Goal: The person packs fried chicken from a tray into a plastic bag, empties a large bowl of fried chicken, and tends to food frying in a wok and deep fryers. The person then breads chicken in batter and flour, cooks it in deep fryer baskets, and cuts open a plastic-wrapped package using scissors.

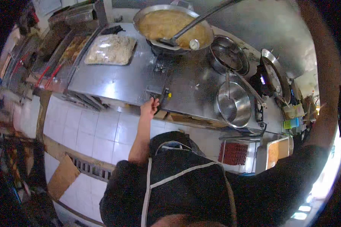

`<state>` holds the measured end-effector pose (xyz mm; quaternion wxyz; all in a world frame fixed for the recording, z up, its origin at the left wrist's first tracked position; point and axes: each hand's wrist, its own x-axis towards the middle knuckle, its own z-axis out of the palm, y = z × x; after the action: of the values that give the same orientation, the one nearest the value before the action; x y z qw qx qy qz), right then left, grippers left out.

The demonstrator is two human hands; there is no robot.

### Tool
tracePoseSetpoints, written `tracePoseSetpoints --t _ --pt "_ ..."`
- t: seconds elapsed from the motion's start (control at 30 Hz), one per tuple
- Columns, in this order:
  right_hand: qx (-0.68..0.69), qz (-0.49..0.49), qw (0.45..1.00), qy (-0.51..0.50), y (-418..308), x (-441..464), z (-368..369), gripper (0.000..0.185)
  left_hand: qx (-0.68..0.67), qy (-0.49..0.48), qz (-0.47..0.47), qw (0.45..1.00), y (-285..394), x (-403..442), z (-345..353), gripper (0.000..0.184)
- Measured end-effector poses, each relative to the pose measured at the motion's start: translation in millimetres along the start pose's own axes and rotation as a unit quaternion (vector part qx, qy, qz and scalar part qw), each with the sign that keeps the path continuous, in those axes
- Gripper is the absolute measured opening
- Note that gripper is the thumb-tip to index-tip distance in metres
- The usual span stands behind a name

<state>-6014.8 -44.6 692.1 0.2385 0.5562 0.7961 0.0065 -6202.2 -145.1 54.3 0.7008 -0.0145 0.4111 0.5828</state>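
My left hand (pixel 150 107) is at the front edge of the steel counter, beside a small metal fitting (pixel 154 90). Its fingers are curled in, and what they grip cannot be made out. Just right of it is a fitting with a yellow tip (pixel 169 95). My right arm (pixel 327 72) reaches up along the right side, and its hand lies outside the view. A wide pan (pixel 138 15) of yellowish liquid (pixel 159 23) stands at the back. Across it rests a long-handled metal utensil (pixel 201 19), its handle leaving the top edge. A round white-faced dial (pixel 194 44) sits at the rim.
A clear bag of pale food (pixel 110 50) lies on the steel counter (pixel 102 77), left of the pan. Rightward stand a dark pan (pixel 229 55), a steel bowl (pixel 235 106) and a larger wok (pixel 272 72). Lower right are a red egg tray (pixel 233 153) and an orange-filled tray (pixel 278 151).
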Motion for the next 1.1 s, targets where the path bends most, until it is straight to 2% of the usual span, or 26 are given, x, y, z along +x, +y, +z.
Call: tracePoseSetpoints --t 0.03,0.17,0.27,0.3,0.37,0.4,0.43,0.5,0.57,0.6,0.63,0.67,0.73,0.77,0.8,0.87,0.97,1.1 --pt "-0.023 -0.009 1.0 -0.011 -10.8 14.0 -7.8 0.035 -0.072 -0.026 -0.009 0.997 -5.9 10.1 -7.7 0.016" --pt "-0.08 -0.04 0.995 -0.047 -45.7 64.9 -33.8 0.034 -0.048 -0.041 0.016 0.998 -17.3 27.7 -15.6 0.018" --pt "-0.1 -0.062 0.99 -0.077 -66.9 100.8 -49.1 0.034 -0.06 0.017 0.022 0.998 -8.1 4.7 3.5 0.018" --pt "-0.101 -0.07 0.988 -0.089 -72.7 112.2 -50.9 0.034 -0.057 0.015 0.022 0.998 -15.8 12.9 -3.1 0.018" --pt "-0.092 -0.093 0.986 -0.108 -79.3 133.1 -51.2 0.034 -0.149 -0.039 0.015 0.988 -26.0 27.7 -18.6 0.018" --pt "-0.074 -0.109 0.985 -0.108 -82.8 138.5 -51.1 0.034 -0.122 -0.025 0.009 0.992 -18.6 19.3 -11.3 0.017" --pt "-0.038 -0.124 0.986 -0.107 -80.7 141.0 -44.9 0.034 -0.093 -0.013 0.001 0.996 -12.5 9.4 -2.9 0.016" --pt "0.204 -0.134 0.966 -0.082 -87.0 141.0 -5.0 0.023 -0.068 -0.016 0.003 0.998 -6.7 -0.5 3.5 0.015" --pt "0.439 -0.15 0.884 -0.06 -95.4 142.8 48.1 0.014 -0.044 0.0 -0.002 0.999 -5.2 -3.0 4.8 0.015" --pt "0.447 -0.147 0.88 -0.057 -101.8 143.2 70.5 0.014 -0.048 0.001 -0.01 0.999 -3.5 -1.0 2.7 0.015" --pt "0.274 -0.15 0.949 -0.054 -108.2 144.9 92.3 0.013 -0.053 0.001 -0.017 0.998 -1.5 -0.5 1.2 0.015" --pt "0.089 -0.146 0.984 -0.046 -114.9 141.9 110.8 0.011 -0.042 0.004 -0.013 0.999 -0.6 0.7 1.1 0.017" --pt "-0.037 -0.094 0.995 0.019 -131.8 100.5 144.4 0.014 -0.039 -0.01 -0.04 0.998 5.9 -9.9 -5.3 0.019" --pt "0.022 -0.049 0.995 0.08 -131.4 72.3 156.0 0.017 -0.042 -0.025 -0.066 0.997 4.7 -12.7 -10.3 0.02" --pt "0.027 -0.045 0.995 0.079 -123.8 74.7 171.7 0.017 -0.055 -0.064 -0.046 0.995 4.8 -25.4 -20.8 0.026" --pt "0.158 0.027 0.968 0.195 -111.4 101.9 215.3 0.019 -0.034 -0.057 -0.037 0.997 7.2 -48.8 -43.6 0.027" --pt "0.18 -0.016 0.954 0.241 -90.0 127.3 244.4 0.024 0.027 0.019 -0.035 0.999 6.2 -66.8 -92.0 0.026" --pt "0.259 -0.052 0.932 0.249 -77.3 133.7 249.6 0.024 -0.114 0.096 -0.088 0.985 -22.3 -85.4 -199.5 0.032"
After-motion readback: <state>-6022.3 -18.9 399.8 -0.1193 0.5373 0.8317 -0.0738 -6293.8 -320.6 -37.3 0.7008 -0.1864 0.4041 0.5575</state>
